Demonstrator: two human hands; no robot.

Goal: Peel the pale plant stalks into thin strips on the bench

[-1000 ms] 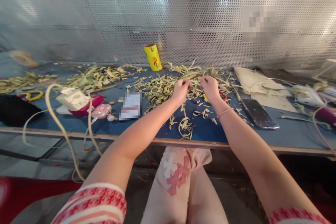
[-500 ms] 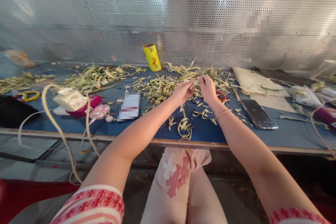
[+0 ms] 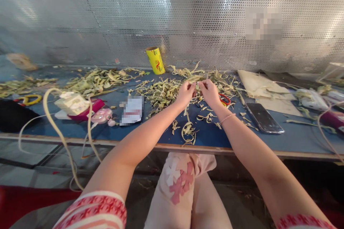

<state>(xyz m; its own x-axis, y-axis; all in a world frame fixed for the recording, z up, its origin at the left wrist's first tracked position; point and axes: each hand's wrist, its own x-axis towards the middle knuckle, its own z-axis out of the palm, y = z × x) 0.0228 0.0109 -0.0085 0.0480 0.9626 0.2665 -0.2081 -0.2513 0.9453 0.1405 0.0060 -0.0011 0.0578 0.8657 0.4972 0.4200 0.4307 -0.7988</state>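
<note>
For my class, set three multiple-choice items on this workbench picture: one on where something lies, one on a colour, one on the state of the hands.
1. Where does the dark flat phone lie?
A. right of the hands
B. left of the hands
C. on the floor

2. What colour is the upright cylindrical roll at the perforated metal wall?
A. blue
B. yellow
C. white

3. How are the left hand and right hand placed?
A. far apart
B. flat on the table
C. close together, pinching a pale leaf strip

Answers: 1 A, it lies on the blue tabletop beyond the right wrist; 2 B, yellow wrapper; 3 C, fingers meet over the strip.
</note>
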